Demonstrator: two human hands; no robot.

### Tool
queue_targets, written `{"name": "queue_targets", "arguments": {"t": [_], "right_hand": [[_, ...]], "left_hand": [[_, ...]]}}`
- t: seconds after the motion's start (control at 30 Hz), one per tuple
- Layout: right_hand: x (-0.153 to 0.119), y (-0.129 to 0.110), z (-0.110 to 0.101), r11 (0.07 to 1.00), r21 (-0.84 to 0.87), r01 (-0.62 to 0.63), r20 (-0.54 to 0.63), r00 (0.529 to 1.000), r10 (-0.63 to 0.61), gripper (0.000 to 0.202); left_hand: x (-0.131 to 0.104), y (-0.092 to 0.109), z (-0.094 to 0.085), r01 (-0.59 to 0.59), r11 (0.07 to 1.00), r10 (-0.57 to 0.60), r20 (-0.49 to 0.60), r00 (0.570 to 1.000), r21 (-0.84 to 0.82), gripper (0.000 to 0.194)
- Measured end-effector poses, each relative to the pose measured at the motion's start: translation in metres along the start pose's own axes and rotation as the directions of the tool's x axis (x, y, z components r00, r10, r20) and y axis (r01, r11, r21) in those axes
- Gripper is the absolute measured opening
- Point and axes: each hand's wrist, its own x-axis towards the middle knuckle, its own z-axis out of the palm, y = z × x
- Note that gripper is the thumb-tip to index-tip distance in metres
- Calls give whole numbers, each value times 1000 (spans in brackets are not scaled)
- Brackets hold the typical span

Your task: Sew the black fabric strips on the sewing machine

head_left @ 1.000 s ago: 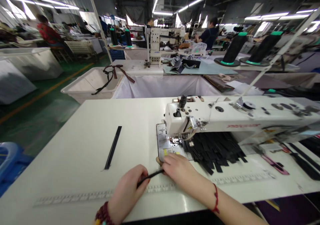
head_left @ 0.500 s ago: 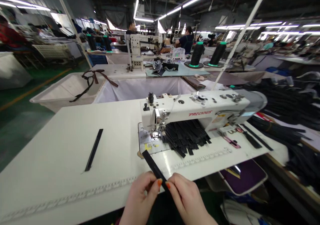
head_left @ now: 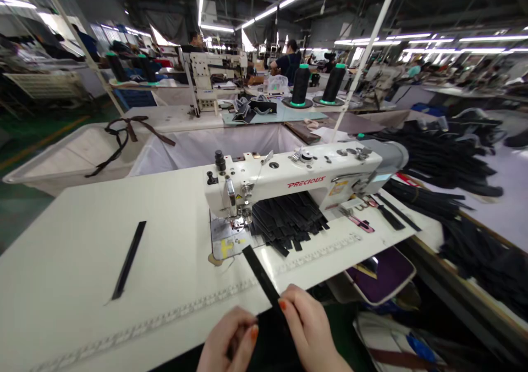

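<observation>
My right hand (head_left: pixel 307 319) pinches a black fabric strip (head_left: pixel 262 275) between thumb and fingers. The strip slants up and left over the table edge, its far end close to the needle plate (head_left: pixel 229 242) of the white sewing machine (head_left: pixel 305 182). Just left of the strip, apart from it, my left hand (head_left: pixel 231 336) is closed with curled fingers; what it may hold is too small to make out. A pile of black strips (head_left: pixel 289 220) lies under the machine arm. On the left of the table rests a single black strip (head_left: pixel 130 259).
A measuring tape (head_left: pixel 165 319) runs along the table front. Right of the machine lie pink-handled snips (head_left: pixel 358 222) and a dark-handled tool (head_left: pixel 388 215). Behind the table stands a fabric-lined bin (head_left: pixel 198 143). Bundles of black strips (head_left: pixel 445 157) lie on the right.
My left hand has come off the strip and moved down and left. My right hand keeps hold of the strip. The camera view has turned to the right.
</observation>
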Motion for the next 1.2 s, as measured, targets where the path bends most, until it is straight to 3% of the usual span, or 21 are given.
{"name": "queue_targets", "arguments": {"t": [0.07,0.13,0.27,0.37,0.43,0.53,0.63,0.7,0.87,0.97,1.07,1.13,1.2], "right_hand": [[-3,-2,3,967,-148,207,47,978,-202,30],[-6,-3,6,910,-249,330,70,944,-323,26],[-8,-5,9,855,-343,389,39,915,-401,25],[-6,-6,8,924,-235,301,19,952,-306,26],[-4,-6,7,988,-93,120,-16,992,-122,31],[-1,-4,7,995,40,-91,-48,995,92,36],[-2,-1,8,999,25,-37,-37,999,38,31],[-6,1,10,999,-13,52,-15,999,-52,26],[-9,-2,12,989,-54,137,35,990,-135,26],[-10,-3,14,998,33,53,6,999,-53,28],[-12,-1,21,955,239,-176,-5,983,183,35],[-11,2,26,787,467,-404,87,906,414,42],[-7,3,28,508,673,-538,195,791,579,47]], "left_hand": [[10,16,-15,-13,1000,13,-20,1000,1,19],[20,28,-22,-58,998,59,-26,998,35,16],[27,34,-18,-75,994,76,-13,997,81,23],[21,31,-15,-49,996,49,-3,999,68,22],[15,29,-15,-62,998,62,21,998,-9,23],[8,26,-15,-45,982,48,11,999,-185,26],[9,21,-12,81,958,-99,-55,994,-276,20],[14,19,-9,138,951,-154,-35,987,-276,23],[22,22,-6,52,994,-55,-29,998,-96,24],[21,23,-6,-65,997,67,-103,992,29,24],[16,23,-7,-151,987,157,-147,977,49,26],[8,23,-7,-201,978,194,-95,976,-63,30],[-5,23,-5,-175,969,187,49,981,-175,36]]}}
